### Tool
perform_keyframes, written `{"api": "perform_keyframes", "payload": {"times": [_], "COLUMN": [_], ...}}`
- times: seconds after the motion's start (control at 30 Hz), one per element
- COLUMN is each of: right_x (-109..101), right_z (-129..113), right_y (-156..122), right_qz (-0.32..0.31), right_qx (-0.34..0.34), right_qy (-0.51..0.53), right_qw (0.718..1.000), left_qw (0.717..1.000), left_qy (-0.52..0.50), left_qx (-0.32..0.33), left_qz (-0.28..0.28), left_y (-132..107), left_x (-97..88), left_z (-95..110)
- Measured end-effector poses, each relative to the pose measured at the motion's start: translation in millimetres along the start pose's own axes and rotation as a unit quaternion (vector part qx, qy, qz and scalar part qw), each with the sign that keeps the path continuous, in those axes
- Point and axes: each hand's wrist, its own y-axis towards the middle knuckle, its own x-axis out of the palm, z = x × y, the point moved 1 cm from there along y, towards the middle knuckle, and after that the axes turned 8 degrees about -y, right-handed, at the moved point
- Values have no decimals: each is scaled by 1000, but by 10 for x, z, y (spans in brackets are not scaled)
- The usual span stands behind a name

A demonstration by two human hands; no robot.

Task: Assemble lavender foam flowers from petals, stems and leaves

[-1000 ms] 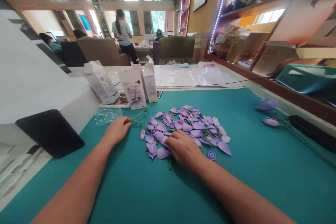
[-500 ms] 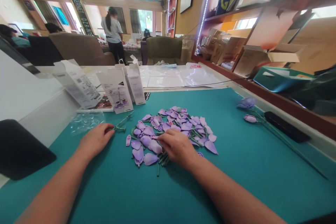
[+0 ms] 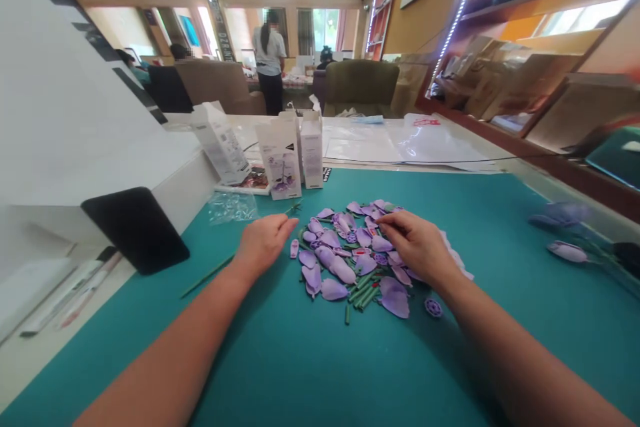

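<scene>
Right hand (image 3: 417, 245) rests on the far right of the purple petal pile (image 3: 333, 260), fingers bent down onto petals; can't tell if pinching. Left hand (image 3: 264, 241) is loosely curled just left of the pile; hold unclear. Pile sits mid teal mat (image 3: 310, 367), short green stem pieces (image 3: 363, 293) at its near edge.

We see a bright, daylit scene: tall rear windows (image 3: 325, 27) blow out white and a dotted LED strip (image 3: 460, 10) glows. Our left hand (image 3: 265, 240) and right hand (image 3: 420, 247) cast soft shadows on the teal felt mat (image 3: 300, 360). At right the wooden shelves (image 3: 550, 107) smear with blur; straight lines bow near the edges.
</scene>
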Motion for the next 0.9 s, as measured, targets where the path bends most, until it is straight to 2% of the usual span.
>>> {"api": "perform_keyframes", "payload": {"times": [0.1,0.23,0.3,0.57,0.9], "right_x": [115,302,377,546,547], "right_z": [-136,-275,-288,-253,-324], "right_y": [99,162,150,3,-29], "right_qz": [-53,-144,-170,-177,-179], "right_qx": [-36,-86,-94,-111,-133], "right_qy": [-27,-91,-120,-168,-195], "right_qw": [998,982,973,963,955], "left_qw": [999,998,998,997,994], "left_qy": [1,-13,-19,-15,-15], "left_qx": [12,20,20,-11,2], "left_qz": [-46,-62,-64,-74,-104], "left_y": [-22,-26,-21,20,11], "left_x": [62,126,140,144,211], "left_z": [41,7,-18,-124,-128]}}
